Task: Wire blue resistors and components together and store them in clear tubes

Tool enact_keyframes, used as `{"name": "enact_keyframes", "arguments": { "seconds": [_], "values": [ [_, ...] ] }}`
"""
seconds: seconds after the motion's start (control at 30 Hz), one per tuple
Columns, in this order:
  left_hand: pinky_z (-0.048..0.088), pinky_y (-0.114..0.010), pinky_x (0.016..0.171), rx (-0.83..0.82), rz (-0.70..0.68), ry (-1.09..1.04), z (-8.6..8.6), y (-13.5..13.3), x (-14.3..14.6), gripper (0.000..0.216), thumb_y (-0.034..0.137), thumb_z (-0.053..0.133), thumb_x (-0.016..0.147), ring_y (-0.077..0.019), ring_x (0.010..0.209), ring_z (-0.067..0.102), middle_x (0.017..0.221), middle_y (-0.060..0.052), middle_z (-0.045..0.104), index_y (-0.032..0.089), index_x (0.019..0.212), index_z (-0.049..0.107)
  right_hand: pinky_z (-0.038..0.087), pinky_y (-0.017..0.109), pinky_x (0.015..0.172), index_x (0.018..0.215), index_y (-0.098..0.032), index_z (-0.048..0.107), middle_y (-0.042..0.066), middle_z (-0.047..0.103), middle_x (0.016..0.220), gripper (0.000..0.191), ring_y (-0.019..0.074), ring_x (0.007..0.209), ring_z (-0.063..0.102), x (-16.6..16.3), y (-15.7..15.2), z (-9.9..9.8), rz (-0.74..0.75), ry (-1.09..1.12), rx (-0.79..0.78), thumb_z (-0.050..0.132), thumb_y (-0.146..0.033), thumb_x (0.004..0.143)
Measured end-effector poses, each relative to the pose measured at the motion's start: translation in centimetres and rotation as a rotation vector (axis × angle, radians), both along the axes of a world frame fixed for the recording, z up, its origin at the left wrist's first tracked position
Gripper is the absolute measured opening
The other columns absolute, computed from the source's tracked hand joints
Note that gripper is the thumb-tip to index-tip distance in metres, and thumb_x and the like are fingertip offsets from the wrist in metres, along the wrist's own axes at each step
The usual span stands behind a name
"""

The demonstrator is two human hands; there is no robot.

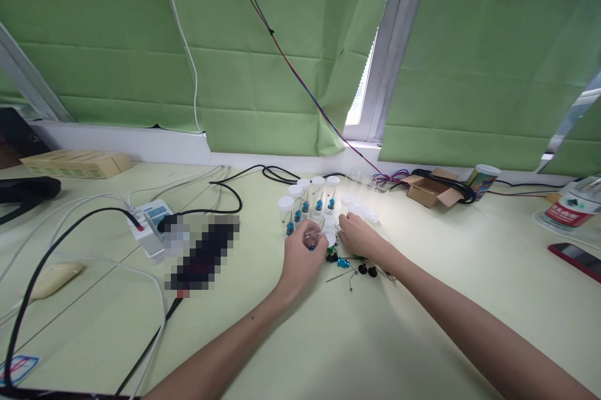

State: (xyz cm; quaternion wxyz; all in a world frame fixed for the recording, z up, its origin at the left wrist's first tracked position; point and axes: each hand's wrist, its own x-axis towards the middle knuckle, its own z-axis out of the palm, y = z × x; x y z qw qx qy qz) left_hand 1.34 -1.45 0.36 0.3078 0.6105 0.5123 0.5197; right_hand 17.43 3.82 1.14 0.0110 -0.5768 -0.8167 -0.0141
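My left hand (300, 259) is wrapped round a small clear plastic vial (312, 236) that has a blue part and thin metal rods in it. Close by on the right, the fingers of my right hand (357, 237) are pinched together; what they hold, if anything, is too small to make out. Several capped vials (285, 217) with blue parts inside stand upright behind my left hand. In front of my hands lie a loose blue metal part (344, 262), black round pieces (372, 271) and thin rods (339, 276). White caps (359, 207) lie behind my right hand.
A white power strip (149, 231) with cables stands at the left, beside a pixelated dark object (206, 256). At the back right are an open cardboard box (429, 190) and a can (482, 181). A labelled clear container (575, 203) and a phone (577, 260) lie far right.
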Motion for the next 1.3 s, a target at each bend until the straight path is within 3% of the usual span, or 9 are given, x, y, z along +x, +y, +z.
{"name": "enact_keyframes", "arguments": {
  "seconds": [0.23,0.57,0.83,1.3],
  "values": [
    [0.040,-0.023,0.060,-0.008,-0.014,0.001,-0.1,-0.2,-0.1,0.010,0.029,0.057,0.079,-0.0113,0.062,0.047,0.073,0.003,0.053,0.021,0.078,0.050,0.045,0.033,0.076,0.105,-0.005,0.057,0.021,0.059,0.103,0.022,0.0284,0.096,0.059,-1.4,0.7,-0.7,0.021,-0.150,0.001,0.047,-0.002,0.086],
    [0.040,-0.024,0.059,-0.026,-0.029,-0.020,0.0,-0.3,0.0,0.010,0.029,0.057,0.079,-0.0118,0.062,0.049,0.074,0.002,0.054,0.021,0.078,0.052,0.047,0.033,0.077,0.111,-0.002,0.057,0.024,0.059,0.106,0.027,0.0290,0.097,0.060,-2.3,-0.3,-0.5,-0.019,-0.219,0.053,0.043,-0.001,0.088],
    [0.040,-0.025,0.061,-0.010,-0.029,-0.010,-0.2,-0.2,-0.1,0.010,0.030,0.056,0.078,-0.0129,0.063,0.049,0.075,0.001,0.055,0.021,0.079,0.052,0.047,0.030,0.079,0.103,-0.006,0.061,0.020,0.062,0.101,0.022,0.0258,0.097,0.060,-2.0,-0.4,0.2,0.013,-0.228,0.035,0.049,0.001,0.085],
    [0.039,-0.024,0.059,0.000,-0.030,-0.002,-0.2,-0.3,-0.1,0.009,0.028,0.056,0.078,-0.0116,0.061,0.048,0.074,0.002,0.055,0.021,0.079,0.053,0.047,0.024,0.066,0.102,-0.011,0.059,0.015,0.066,0.095,0.019,0.0226,0.086,0.069,-1.6,-0.3,2.4,-0.015,-0.158,-0.079,0.055,-0.001,0.087]
  ]
}}
